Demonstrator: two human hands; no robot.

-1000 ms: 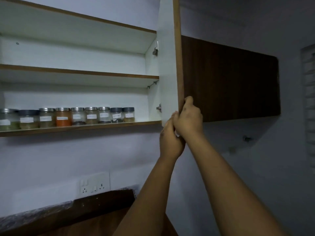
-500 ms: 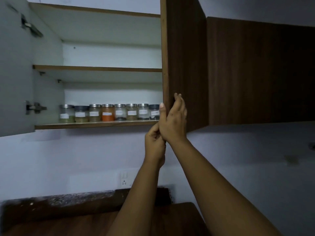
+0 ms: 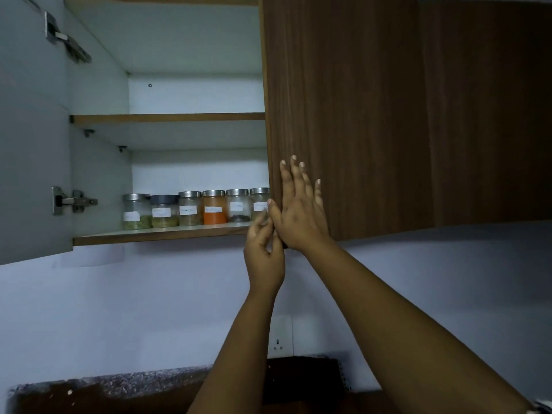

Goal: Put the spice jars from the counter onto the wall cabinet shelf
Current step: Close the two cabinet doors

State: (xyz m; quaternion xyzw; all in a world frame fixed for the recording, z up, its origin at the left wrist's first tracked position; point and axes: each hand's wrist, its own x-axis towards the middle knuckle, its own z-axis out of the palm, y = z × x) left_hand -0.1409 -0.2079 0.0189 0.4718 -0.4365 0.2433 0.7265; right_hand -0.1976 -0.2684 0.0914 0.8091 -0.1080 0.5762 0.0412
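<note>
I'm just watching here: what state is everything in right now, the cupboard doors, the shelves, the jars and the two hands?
right cabinet door: nearly shut.
left cabinet door: swung open.
spice jars: upright in a row on the bottom shelf, lids on.
bottom shelf: holds the jars.
middle shelf: bare where visible.
right hand: fingers straight, flat against the right door.
left hand: loosely curled, holding nothing.

6 spice jars (image 3: 191, 209) visible on the bottom shelf (image 3: 158, 234): 5 silver lids, 1 dark lid. 2 shelves in view. 2 hinges (image 3: 73, 201) on the open left door. 2 hands (image 3: 300, 215). 1 wall socket (image 3: 279, 336).
</note>
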